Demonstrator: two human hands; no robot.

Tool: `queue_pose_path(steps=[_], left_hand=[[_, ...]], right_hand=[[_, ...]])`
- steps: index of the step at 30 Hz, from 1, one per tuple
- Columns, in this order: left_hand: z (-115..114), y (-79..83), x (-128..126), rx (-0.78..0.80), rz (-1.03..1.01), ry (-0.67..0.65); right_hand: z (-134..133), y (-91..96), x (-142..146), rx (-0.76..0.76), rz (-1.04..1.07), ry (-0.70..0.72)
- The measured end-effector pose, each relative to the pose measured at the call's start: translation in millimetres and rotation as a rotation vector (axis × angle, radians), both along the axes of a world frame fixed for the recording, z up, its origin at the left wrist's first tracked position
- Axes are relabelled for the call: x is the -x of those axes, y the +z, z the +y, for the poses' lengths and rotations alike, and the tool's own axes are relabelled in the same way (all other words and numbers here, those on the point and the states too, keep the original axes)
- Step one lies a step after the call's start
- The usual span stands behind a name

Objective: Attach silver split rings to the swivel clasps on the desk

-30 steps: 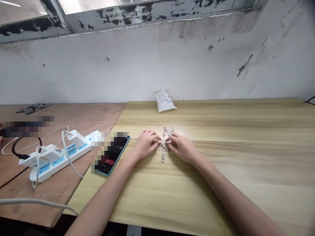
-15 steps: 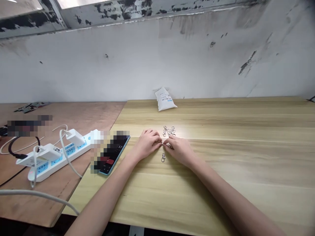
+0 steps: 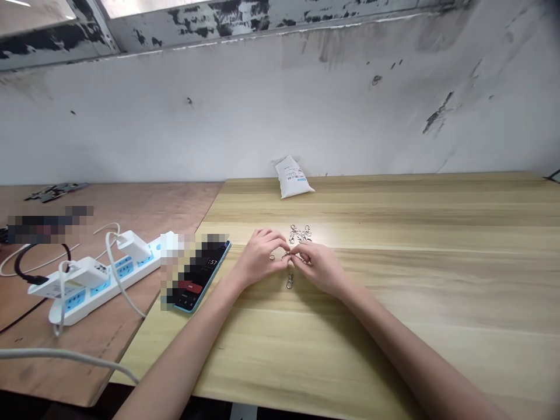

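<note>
My left hand (image 3: 261, 255) and my right hand (image 3: 319, 265) meet over the wooden table. Between their fingertips is a small silver metal clasp (image 3: 286, 254), mostly covered, pinched from both sides. Through the gap between my left thumb and fingers a metal ring (image 3: 272, 257) shows. More metal peeks out under my right fingers, too covered to make out. A swivel lobster clasp (image 3: 289, 281) lies just below my fingertips on the table. Just beyond my hands sits a small pile of similar lobster clasps (image 3: 293, 232).
A white plastic packet (image 3: 294, 179) with a label rests near the wall. To my left are a phone (image 3: 202, 277) with its screen lit and a white power strip (image 3: 118, 279) with chargers and cables. A brown board (image 3: 175, 201) adjoins the table there.
My left thumb has parted from the curled fingers, opening a gap where the ring now shows. The fingertips of both hands still meet at the same spot.
</note>
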State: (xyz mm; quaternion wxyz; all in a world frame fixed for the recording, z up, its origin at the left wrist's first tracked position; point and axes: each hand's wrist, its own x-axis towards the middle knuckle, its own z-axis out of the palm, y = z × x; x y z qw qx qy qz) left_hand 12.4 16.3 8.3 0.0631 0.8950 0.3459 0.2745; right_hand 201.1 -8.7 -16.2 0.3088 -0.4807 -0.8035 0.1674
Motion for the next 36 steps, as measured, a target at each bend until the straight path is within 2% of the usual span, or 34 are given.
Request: queue_pose_path(steps=[5, 9, 20, 28, 33, 36], left_hand=[[-2.1, 3.4, -1.3, 0.13, -0.192, 0.006], [-2.2, 2.6, -1.5, 0.16, -0.247, -0.003], [-4.6, 1.0, -5.9, 0.142, -0.219, 0.152], [-7.1, 0.6, -11.2, 0.321, -0.312, 0.167], [-5.2, -0.9, -9.4, 0.303, -0.236, 0.165], [-6.0, 1.8, -10.4, 0.284, -0.187, 0.175]], right_hand=[[2.0, 0.0, -1.1, 0.06, 0.226, 0.015], [3.8, -1.6, -2.8, 0.002, 0.257, -0.004], [-0.7, 3.4, -1.8, -0.196, 0.052, -0.105], [0.4, -0.1, -1.2, -0.249, -0.095, -0.135], [-0.1, -1.6, -0.4, -0.287, -0.186, -0.098], [-1.9, 1.9, 0.9, -0.264, -0.13, -0.129]])
